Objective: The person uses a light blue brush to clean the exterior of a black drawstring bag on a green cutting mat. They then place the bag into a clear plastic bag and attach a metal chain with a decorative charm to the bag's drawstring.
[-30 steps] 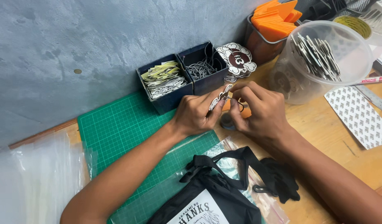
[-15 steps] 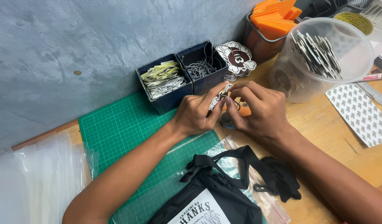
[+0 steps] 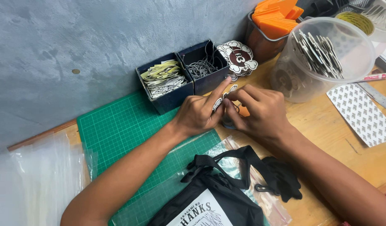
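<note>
A green cutting mat (image 3: 117, 125) is laid on the wooden surface (image 3: 327, 134), with dark boxes (image 3: 180, 75) at its 1 o'clock.

both forearms are bare from elbow to wrist, with no sleeves in view. the left hand (image 3: 197, 115) and right hand (image 3: 262, 113) wear no gloves, rings, watch or bands; fingernails are short.

bag (image 3: 214, 201) on mat (image 3: 122, 129); boxes (image 3: 182, 77) behind mat
</note>
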